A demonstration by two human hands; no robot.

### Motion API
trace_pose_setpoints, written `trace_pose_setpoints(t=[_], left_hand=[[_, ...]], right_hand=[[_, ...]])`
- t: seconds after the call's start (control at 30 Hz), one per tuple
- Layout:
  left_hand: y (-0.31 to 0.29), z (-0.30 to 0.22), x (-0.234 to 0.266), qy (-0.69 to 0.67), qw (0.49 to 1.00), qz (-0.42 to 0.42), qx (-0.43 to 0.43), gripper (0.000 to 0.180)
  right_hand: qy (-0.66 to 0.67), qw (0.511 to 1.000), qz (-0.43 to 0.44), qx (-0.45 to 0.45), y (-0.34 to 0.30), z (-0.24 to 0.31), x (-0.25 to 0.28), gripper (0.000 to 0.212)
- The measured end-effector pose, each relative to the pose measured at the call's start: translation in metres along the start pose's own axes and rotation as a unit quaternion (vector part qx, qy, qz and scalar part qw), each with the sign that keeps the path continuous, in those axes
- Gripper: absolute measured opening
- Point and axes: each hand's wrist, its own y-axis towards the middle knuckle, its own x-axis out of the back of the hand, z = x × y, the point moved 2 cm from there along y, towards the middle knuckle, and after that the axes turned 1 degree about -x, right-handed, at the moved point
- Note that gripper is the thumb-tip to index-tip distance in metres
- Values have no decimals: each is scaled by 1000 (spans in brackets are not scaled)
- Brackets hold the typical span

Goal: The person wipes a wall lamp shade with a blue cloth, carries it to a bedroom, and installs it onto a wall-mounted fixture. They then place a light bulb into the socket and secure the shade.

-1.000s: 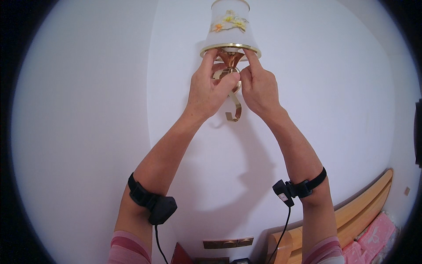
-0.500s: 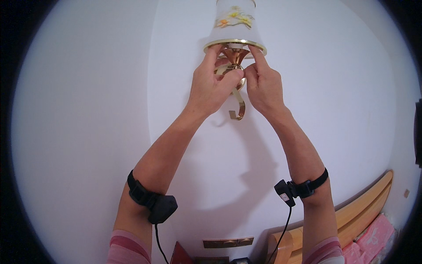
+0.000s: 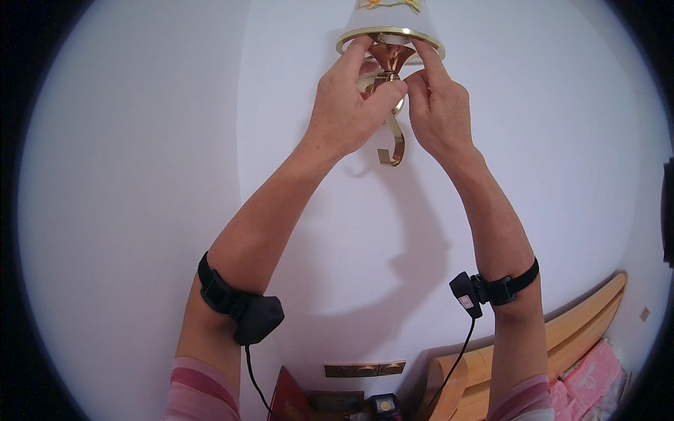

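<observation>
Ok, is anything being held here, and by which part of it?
The left hand holds the wall lamp by its metal neck, below the flared cup. The right hand is at the lamp too; whether it grips cannot be told.

white walls (image 3: 140, 182) | wooden headboard (image 3: 581, 321), lower right | pink bedding (image 3: 591, 372)

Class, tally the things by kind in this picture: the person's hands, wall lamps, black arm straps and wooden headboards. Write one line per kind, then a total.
Left hand and right hand: 2
Wall lamp: 1
Black left strap and black right strap: 2
Wooden headboard: 1
Total: 6
</observation>
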Motion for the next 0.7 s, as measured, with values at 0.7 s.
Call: trace_pose_setpoints(t=[0.7], left_hand=[[2, -2, 2, 26, 1000, -3, 6, 50]], right_hand=[[-23, 999, 40, -25, -1, 2, 0, 48]])
